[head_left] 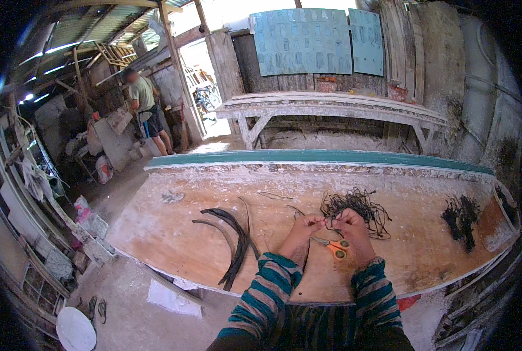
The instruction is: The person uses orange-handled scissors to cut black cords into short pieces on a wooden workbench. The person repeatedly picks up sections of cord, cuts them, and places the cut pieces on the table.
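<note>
Both the left hand point(302, 231) & right hand point(354, 231) are up close tog. over the mid. of a wood tbl point(173, 234). Fingertips on each look pinched, but what's btwn them is too tiny to see, so can't tell if they grasp a string. A messy pile of black strings point(363, 205) lies on the tbl, just to the far right of the hands. Scissors point(339, 250) w/ orange handles lie btwn the arms, near the right one. Left of the left hand, apart from it: long, bendy black strips point(236, 254). Well to the right: a 2nd bunch, dark strings point(462, 223) too. Past the tbl's green rail point(319, 156) is a long dusty bench point(331, 108), w/ blue boards point(301, 41) up behind it. Far left, a person point(144, 96) in shorts stands.
</note>
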Tool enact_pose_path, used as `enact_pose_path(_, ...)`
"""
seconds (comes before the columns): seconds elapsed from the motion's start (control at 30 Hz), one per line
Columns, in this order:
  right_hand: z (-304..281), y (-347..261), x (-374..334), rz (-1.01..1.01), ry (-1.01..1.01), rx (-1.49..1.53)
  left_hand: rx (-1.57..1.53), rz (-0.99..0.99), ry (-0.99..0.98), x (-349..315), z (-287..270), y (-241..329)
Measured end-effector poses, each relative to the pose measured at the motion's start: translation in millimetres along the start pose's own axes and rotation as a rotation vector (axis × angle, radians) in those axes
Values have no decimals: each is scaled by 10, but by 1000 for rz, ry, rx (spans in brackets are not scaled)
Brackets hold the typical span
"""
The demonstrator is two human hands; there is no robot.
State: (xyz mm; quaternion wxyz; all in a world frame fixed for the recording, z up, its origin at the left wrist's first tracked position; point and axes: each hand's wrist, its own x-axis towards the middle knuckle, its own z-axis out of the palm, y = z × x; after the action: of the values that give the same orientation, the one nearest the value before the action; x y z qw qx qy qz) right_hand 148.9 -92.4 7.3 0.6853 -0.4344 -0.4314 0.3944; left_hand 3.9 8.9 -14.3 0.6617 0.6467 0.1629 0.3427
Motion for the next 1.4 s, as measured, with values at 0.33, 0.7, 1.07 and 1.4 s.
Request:
enact_pose_path(0.33, 67, -3, 8, -348, 474, -876, -109, -182, -502, -186, 138, 247)
enact_pose_path(0.7, -121, 172, 83, -349, 489, -711, -125, -68, 19, -37, -36, 81)
enact_pose_path(1.07, 281, -89, -133, -318, -231, -538, 41, 40, 468, 45, -121, 26)
enact_pose_path(1.4, 291, 65, -154, -117, -427, -268, -79, 64, 450, 66, -129, -129)
